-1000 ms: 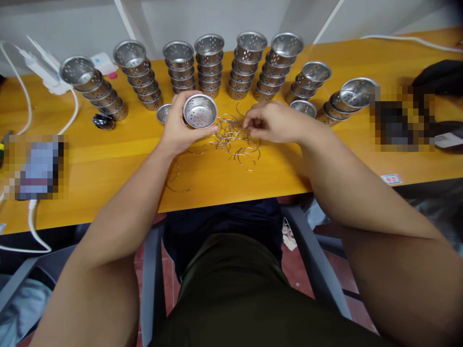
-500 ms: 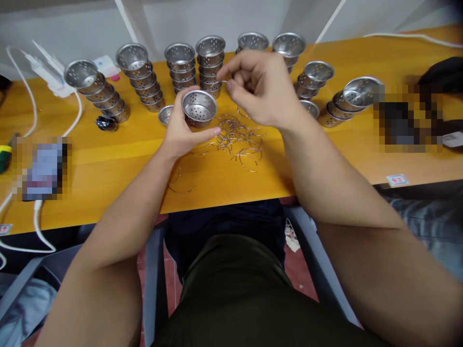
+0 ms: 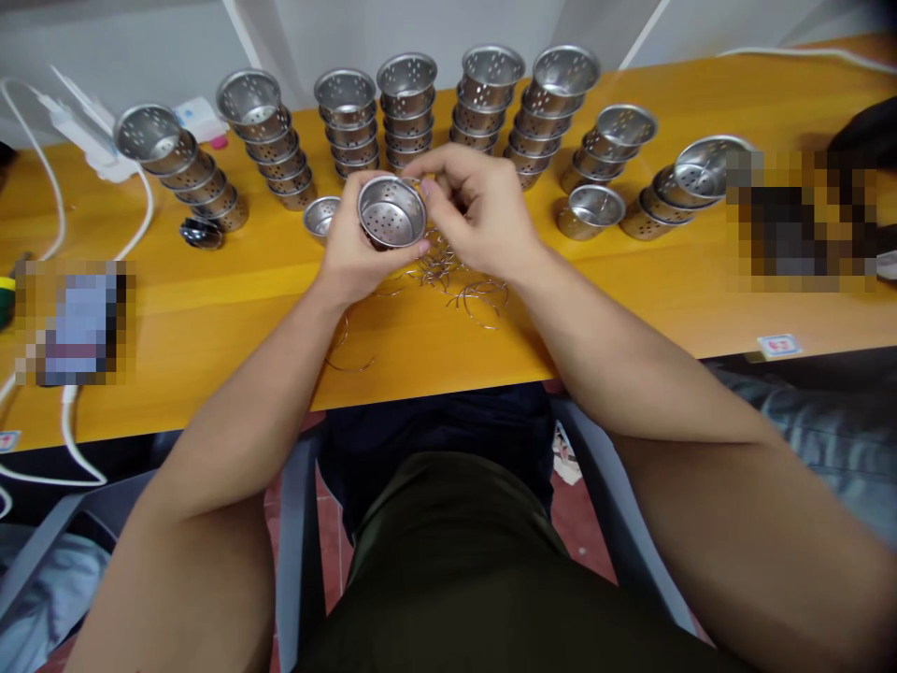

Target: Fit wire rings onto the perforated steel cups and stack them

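Observation:
My left hand is closed around a small perforated metal cup, its open mouth tilted up toward me. At the cup's far right rim, my right hand pinches a thin metal wire, mostly hidden by the fingers. Beneath the right hand lies a loose pile of curved wires on the table. One more curved wire rests near my left forearm. Just left of the held cup, another small metal cup is partly covered by my left hand.
Several stacks of perforated cups line the back of the yellow table. A single cup stands at right. A phone with a white cable lies at left, near a power strip. Blurred dark items lie far right.
My right hand has come down and left, bringing the wire to the cup's rim. The held cup has shifted slightly right. The view has moved a little.

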The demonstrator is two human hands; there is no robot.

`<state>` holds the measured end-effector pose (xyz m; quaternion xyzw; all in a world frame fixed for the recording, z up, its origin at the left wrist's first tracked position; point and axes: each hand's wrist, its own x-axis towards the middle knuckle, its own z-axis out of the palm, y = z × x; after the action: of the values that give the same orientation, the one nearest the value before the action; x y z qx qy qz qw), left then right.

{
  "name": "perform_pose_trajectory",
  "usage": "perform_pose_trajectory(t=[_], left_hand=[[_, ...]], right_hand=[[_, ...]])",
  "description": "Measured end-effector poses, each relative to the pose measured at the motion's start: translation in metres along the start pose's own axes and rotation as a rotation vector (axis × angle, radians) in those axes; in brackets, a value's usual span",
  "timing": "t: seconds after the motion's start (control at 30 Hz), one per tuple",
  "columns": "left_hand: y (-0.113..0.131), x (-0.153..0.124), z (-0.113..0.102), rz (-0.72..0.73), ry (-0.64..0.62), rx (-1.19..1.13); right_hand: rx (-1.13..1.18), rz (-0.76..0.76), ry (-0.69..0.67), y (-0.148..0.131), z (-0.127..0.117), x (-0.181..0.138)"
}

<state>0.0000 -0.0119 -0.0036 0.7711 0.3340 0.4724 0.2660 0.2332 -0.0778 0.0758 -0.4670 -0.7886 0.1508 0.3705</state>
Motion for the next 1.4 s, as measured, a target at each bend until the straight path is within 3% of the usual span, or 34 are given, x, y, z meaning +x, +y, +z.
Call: perform_pose_trajectory(t=[0.2, 0.63, 0.8, 0.9, 1.0, 1.2, 1.4], left_hand=[[-0.013, 0.005, 0.01, 0.046, 0.056, -0.037], [-0.01, 0.002, 0.009, 0.091, 0.056, 0.03], [0.008, -0.003, 0.004, 0.219, -0.01, 0.001], [0.014, -0.006, 0.002, 0.292, -0.059, -0.037], [0.009, -0.006, 0.002, 0.267, -0.046, -0.05], [-0.013, -0.003, 0.001, 0.092, -0.017, -0.059], [-0.025, -0.003, 0.002, 0.228, -0.074, -0.128]], right_hand=[[0.075, -0.173, 0.178, 0.022, 0.023, 0.007], [0.169, -0.004, 0.192, 0.01, 0.024, 0.003], [0.191, -0.029, 0.243, 0.003, 0.027, 0.002], [0.239, -0.032, 0.22, 0.001, 0.029, 0.003], [0.347, -0.059, 0.196, 0.004, 0.026, 0.006], [0.596, -0.161, -0.144, 0.015, -0.002, 0.007], [0.641, -0.09, -0.218, 0.023, -0.007, 0.009]])
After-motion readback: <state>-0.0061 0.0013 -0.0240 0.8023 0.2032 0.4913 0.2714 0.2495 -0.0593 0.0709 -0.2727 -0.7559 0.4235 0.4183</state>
